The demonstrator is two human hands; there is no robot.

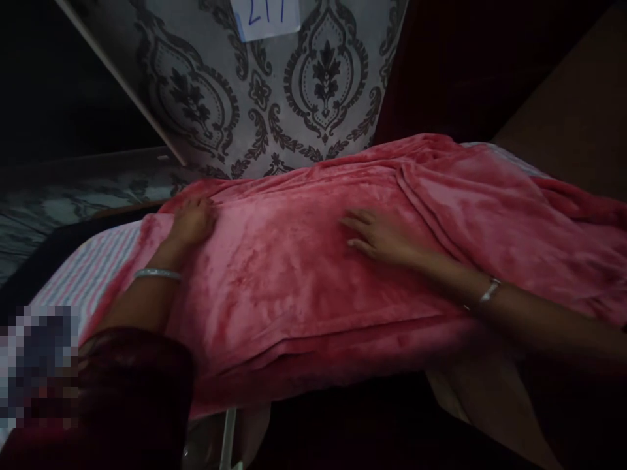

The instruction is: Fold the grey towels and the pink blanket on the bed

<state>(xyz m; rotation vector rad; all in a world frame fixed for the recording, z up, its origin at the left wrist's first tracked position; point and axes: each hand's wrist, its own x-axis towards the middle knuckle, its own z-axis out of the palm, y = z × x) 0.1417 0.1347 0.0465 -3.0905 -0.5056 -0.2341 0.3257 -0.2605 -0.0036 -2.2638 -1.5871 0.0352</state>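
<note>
A plush pink blanket (294, 261) lies folded over in layers across a padded surface, with loose folds bunched to the right. My left hand (193, 220) rests on the blanket's left part near its far edge, fingers laid over the cloth. A light bangle (157, 273) circles that wrist. On the middle of the blanket lies my right hand (375, 236), palm down with its fingers spread and slightly blurred. It wears a silvery bracelet (490, 290). Neither hand appears to grip the fabric.
Striped cloth (98, 258) shows beneath the blanket at the left. Behind stands a patterned grey panel (274, 98) carrying a paper label (267, 18) with blue writing. A dark red surface (441, 72) rises at the back right. The near edge is in shadow.
</note>
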